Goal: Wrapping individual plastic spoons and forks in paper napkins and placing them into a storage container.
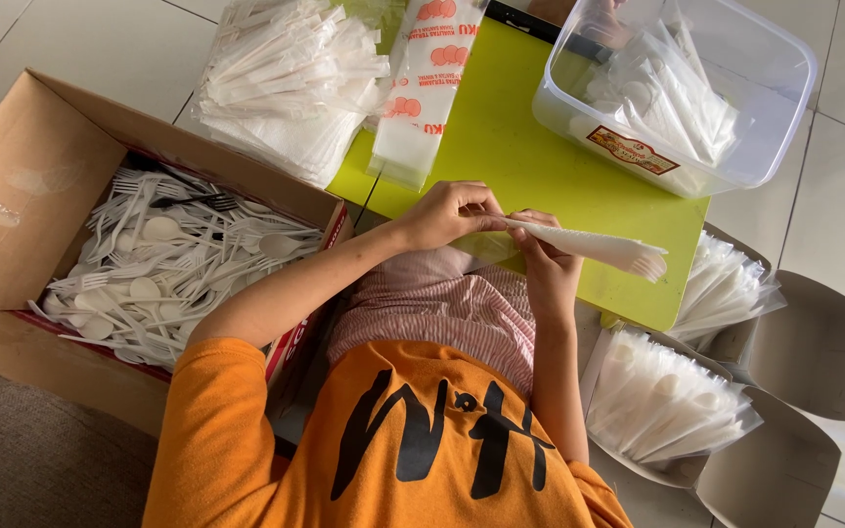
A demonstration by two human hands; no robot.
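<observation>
My left hand (447, 212) and my right hand (545, 264) both hold a white napkin-wrapped cutlery set (594, 246) over the near edge of the lime-green table (515, 147). A white plastic fork tip sticks out of the wrap at its right end. My left hand pinches the left end of the wrap, while my right hand grips it from below near the middle.
A cardboard box of loose white plastic spoons and forks (163, 264) stands at my left. Stacks of napkins and clear sleeves (290, 83) lie at the table's far left. A clear plastic tub (682, 88) holds wrapped sets. Cardboard boxes with wrapped sets (662, 401) sit at right.
</observation>
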